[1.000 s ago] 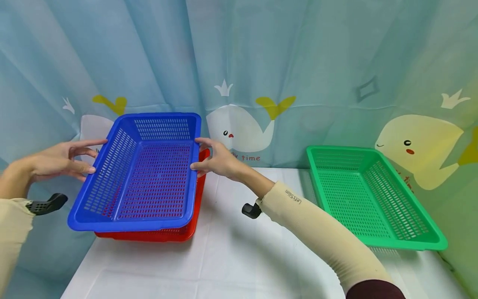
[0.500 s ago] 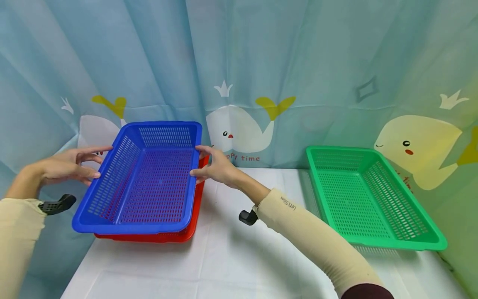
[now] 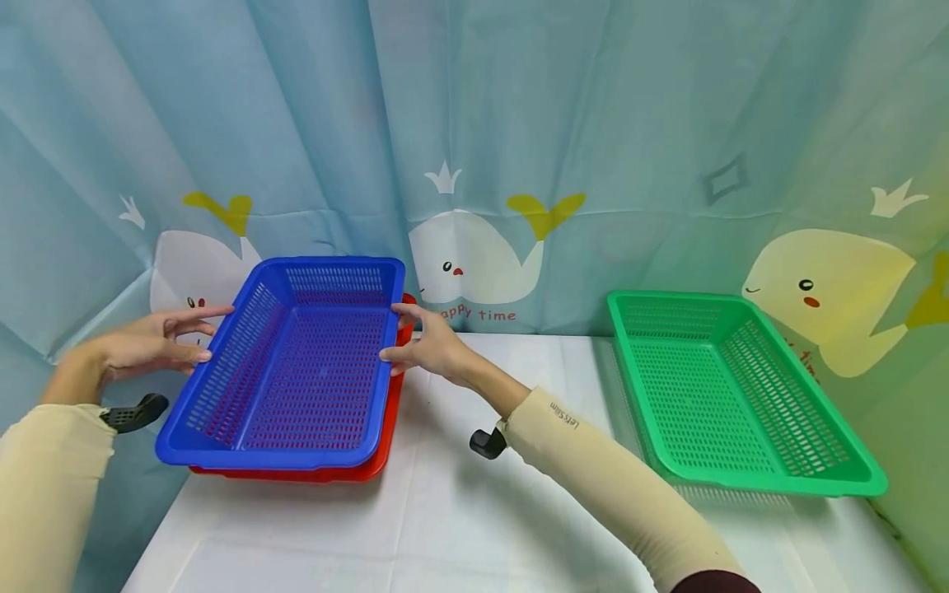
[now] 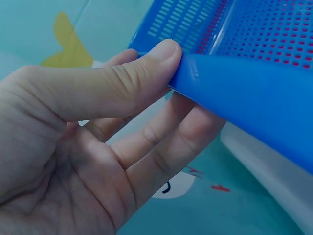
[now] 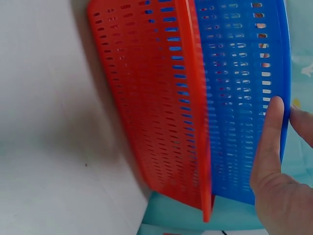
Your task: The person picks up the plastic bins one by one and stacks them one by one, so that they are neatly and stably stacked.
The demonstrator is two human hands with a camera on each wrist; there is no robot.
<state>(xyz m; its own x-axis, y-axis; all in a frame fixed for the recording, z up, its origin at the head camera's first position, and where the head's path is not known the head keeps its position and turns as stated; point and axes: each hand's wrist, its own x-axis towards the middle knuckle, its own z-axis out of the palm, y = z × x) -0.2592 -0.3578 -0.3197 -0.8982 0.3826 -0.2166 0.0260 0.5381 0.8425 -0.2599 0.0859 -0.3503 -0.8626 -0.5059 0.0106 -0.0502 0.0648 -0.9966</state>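
Note:
A blue plastic basket [image 3: 319, 379] with slotted walls sits partly inside a red basket [image 3: 371, 468] at the table's left. My left hand [image 3: 151, 344] pinches the blue rim on its left side. In the left wrist view the thumb [image 4: 122, 88] lies on top of the rim and the fingers are beneath. My right hand [image 3: 437, 346] pinches the opposite rim. In the right wrist view the blue wall [image 5: 239, 98] stands well above the red rim [image 5: 198, 98], its lower part inside the red basket. Most of the red basket is hidden in the head view.
A green basket [image 3: 786, 480] stands at the table's right, with a clear or whitish slotted basket [image 3: 741, 499] showing beneath it. White cloth covers the table [image 3: 474, 511]. A blue curtain [image 3: 489, 107] with printed whales hangs behind, close to the baskets.
Both hands have lowered the blue basket further into the red one, with a slight shift to the right. The red and green baskets have stayed in place.

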